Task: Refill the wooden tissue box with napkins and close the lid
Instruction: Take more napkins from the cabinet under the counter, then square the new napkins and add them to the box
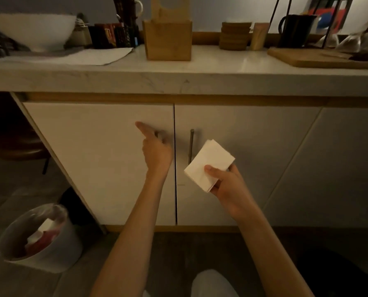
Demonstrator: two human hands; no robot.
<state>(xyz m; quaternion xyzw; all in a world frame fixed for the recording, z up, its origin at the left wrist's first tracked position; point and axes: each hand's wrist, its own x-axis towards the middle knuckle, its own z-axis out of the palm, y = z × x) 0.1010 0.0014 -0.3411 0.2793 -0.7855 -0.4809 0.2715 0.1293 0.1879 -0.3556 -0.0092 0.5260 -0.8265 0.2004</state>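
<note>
at about 8 o'clock a lined waste bin (40,239) sits on the floor with scraps of white and red inside. up at 10 o'clock a big white bowl (31,28) rests on the counter (200,67), beside a flat sheet of paper (78,56). the person's left hand (156,150) is right at the middle, against the left cabinet door (97,159), index finger pointing up and the other fingers curled by that door's handle; whether they actually hold the handle i cannot tell. straight up at 12 o'clock the wooden tissue box (167,39) stands on the counter, its lid raised upright behind it. just right of centre, the right hand (226,183) pinches a stack of white napkins (208,163), thumb on top and fingers beneath, in front of the right cabinet door (243,146) and near its metal handle (191,145). at 1 o'clock are stacked wooden coasters (234,36), and at 2 o'clock a wooden cutting board (320,58).
</note>
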